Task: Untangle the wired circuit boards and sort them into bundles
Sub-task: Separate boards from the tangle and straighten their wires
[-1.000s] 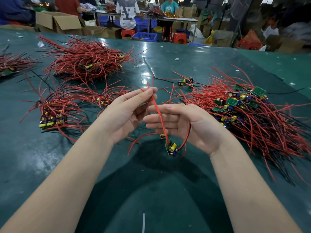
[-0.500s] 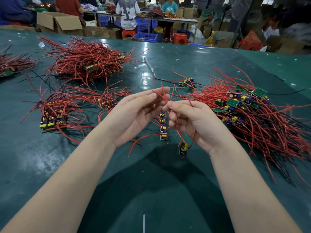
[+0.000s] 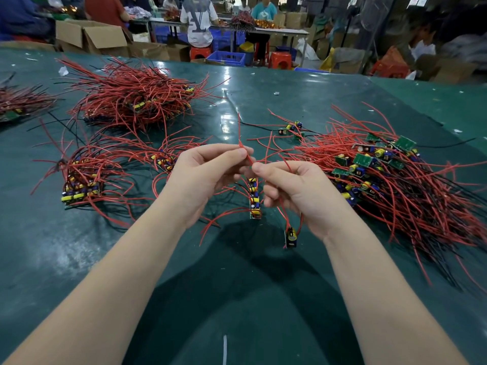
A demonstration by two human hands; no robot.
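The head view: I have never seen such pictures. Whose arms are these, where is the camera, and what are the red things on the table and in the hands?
A person wears the camera on the head, looking down at their own bare arms. The left hand and right hand both pinch red wires; a small circuit board dangles under the right hand. On the green table lie a tangled pile at right and sorted bundles at left.

A dark green table [image 3: 303,101] reflects overhead light; at 12 o'clock stand red stools [image 3: 280,59], perhaps plastic, and cardboard boxes [image 3: 91,35].
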